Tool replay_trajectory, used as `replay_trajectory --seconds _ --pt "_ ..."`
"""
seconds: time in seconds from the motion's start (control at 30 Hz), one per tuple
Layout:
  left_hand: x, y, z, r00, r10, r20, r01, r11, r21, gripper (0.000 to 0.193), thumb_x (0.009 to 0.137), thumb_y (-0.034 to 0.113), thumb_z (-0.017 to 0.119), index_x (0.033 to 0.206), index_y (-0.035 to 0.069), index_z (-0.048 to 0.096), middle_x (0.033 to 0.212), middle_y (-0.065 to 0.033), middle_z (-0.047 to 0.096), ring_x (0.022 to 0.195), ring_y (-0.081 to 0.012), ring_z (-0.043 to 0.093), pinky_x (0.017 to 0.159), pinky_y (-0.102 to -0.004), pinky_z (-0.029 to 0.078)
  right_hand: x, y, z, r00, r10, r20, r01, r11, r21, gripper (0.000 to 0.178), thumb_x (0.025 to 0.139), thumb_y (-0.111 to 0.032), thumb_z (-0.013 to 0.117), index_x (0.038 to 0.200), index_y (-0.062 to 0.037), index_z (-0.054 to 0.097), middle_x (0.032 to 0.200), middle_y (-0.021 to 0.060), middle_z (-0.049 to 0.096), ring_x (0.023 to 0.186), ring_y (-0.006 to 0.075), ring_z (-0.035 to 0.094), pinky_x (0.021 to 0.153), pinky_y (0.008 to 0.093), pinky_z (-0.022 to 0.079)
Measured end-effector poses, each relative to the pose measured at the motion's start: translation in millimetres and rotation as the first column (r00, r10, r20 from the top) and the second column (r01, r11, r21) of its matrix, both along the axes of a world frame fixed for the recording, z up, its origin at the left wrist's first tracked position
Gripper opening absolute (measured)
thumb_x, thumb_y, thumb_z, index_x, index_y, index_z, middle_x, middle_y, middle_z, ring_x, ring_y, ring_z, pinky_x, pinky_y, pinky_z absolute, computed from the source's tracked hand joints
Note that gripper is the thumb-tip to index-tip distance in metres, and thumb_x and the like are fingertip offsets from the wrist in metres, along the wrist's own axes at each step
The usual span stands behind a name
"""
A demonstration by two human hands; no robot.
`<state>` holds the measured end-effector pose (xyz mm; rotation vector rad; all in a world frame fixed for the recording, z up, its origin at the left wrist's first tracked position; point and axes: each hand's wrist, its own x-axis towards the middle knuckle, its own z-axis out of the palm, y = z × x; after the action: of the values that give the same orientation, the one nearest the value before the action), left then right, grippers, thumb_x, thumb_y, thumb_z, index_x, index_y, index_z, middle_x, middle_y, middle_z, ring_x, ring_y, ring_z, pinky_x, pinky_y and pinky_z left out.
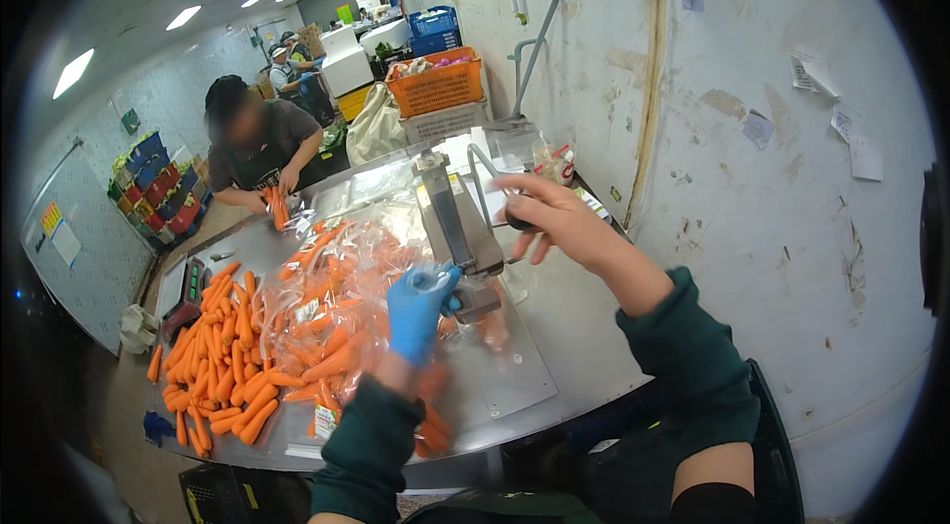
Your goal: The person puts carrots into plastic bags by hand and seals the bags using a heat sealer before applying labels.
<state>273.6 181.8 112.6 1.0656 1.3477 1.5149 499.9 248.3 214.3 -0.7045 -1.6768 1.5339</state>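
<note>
My left hand (416, 314), in a blue glove, is closed on the gathered neck of a clear plastic bag (427, 277). It holds the neck against the grey metal bag-neck sealer (457, 227). Below it, carrots (432, 430) in the bag are partly hidden by my forearm and blurred. My bare right hand (559, 222) is at the black knob (517, 215) of the sealer's bent lever (479, 178). Its fingers are loosely spread around the knob, not wrapped tight. Left of my gloved hand lie several clear bags of carrots (332, 326).
Loose carrots (223, 361) are heaped at the table's left, beside a scale (183, 296). Across the metal table (584, 326) a co-worker (259, 143) holds carrots. An orange crate (435, 84) stands beyond the far edge. A stained white wall (752, 227) rises on the right.
</note>
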Motion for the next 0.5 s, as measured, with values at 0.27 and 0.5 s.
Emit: replay_trajectory --seconds 0.27,0.5 --pt "6.3 -6.5 -15.0 0.971 -0.068 0.231 0.052 0.996 0.073 0.017 0.088 0.008 0.071 0.102 -0.002 0.069 0.086 -0.0046 0.069 0.065 -0.0088 0.059 0.059 -0.021 0.046 66.7 -104.8 -217.5 0.608 -0.068 0.791 -0.352 0.87 0.345 0.008 0.081 -0.018 0.059 0.082 -0.0113 0.063 0.084 0.0148 0.065 0.082 0.0352 0.065 0.069 0.0489 0.05" --pt "56.5 10.3 13.4 0.949 -0.12 -0.291 0.198 0.946 0.258 0.03 0.081 0.005 0.076 0.11 0.003 0.068 0.096 -0.0056 0.07 0.08 -0.0115 0.065 0.074 -0.0249 0.054 30.8 -48.7 -89.6 0.949 -0.274 0.157 0.186 0.887 0.424 0.021 0.086 -0.014 0.069 0.103 -0.0031 0.064 0.077 0.0076 0.064 0.067 0.0139 0.06 0.059 0.029 0.046"
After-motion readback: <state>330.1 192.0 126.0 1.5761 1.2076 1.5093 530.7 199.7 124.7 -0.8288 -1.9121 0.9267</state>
